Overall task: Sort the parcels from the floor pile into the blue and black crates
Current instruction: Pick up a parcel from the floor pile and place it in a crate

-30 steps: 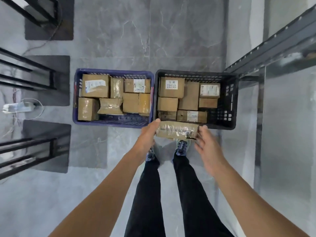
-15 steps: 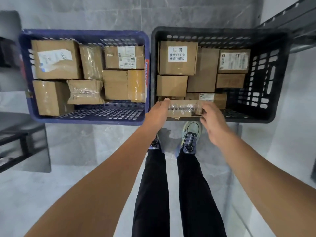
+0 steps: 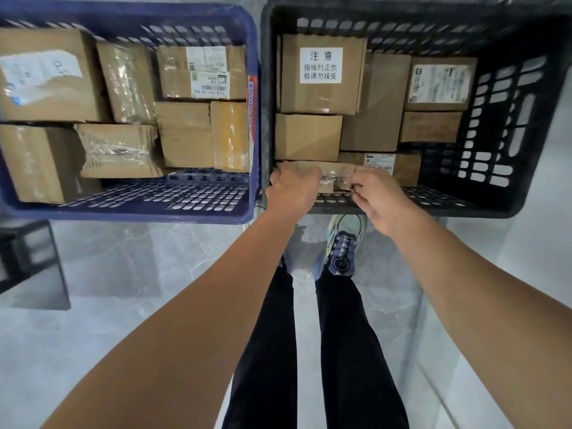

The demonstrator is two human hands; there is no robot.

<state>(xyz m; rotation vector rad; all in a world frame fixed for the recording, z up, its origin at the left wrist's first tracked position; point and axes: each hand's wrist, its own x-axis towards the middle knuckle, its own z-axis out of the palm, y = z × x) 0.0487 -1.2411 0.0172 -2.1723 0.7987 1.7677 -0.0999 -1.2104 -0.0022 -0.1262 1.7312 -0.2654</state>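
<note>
Since the view half a second back, both hands and their load have crossed the near rim of the black slatted plastic crate (image 3: 464, 212) and gone down inside it, and the camera has closed in. Nearest, legs in black trousers (image 3: 340, 335) stand on the grey marbled floor (image 3: 154, 274), with one blue-grey trainer (image 3: 340, 255) showing just short of the crate. The left hand (image 3: 292, 188) is curled over the left end of the small brown cardboard parcel wrapped in clear tape (image 3: 335, 174); the right hand (image 3: 376, 196) pinches its right end with bent fingers. The parcel sits in the crate's near left corner, low over the mesh base; whether it touches the base cannot be told. Its long axis runs left to right, parallel with the near wall, broad face up. It is judged light, since a grip at the ends alone carries it. The card looks creased and would likely give under a squeeze, and the glossy tape is probably slippery. The hold is therefore best kept at the two short ends, on the card edges. Just beyond lies a plain brown carton (image 3: 308, 137), and farther back a large carton with a white printed label (image 3: 320, 88). To the left, a blue slatted plastic crate (image 3: 123, 215) stands just beside the black one and holds further taped cartons.
</note>
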